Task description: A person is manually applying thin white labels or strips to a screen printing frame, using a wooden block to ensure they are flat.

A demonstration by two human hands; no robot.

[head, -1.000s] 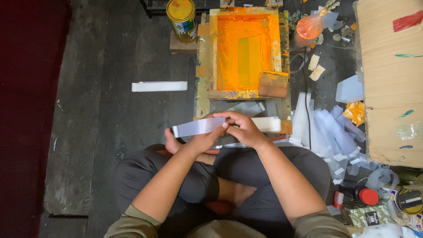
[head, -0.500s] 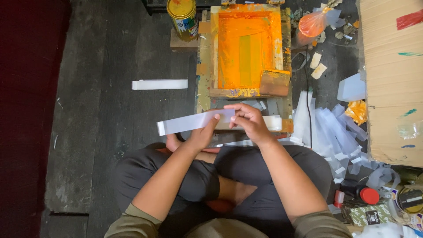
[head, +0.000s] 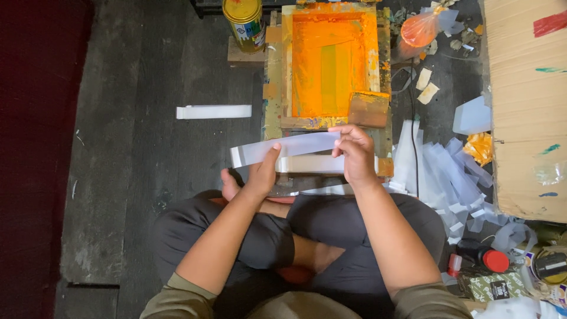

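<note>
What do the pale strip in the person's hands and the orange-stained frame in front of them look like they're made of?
The pale translucent strip, held by the left hand and right hand, looks like thin plastic film: glossy, slightly see-through, bending lightly. The orange-stained rectangular frame seems to be wood, with squared bare edges under the paint; its orange inner panel looks like stretched mesh, though that is unclear.
</note>
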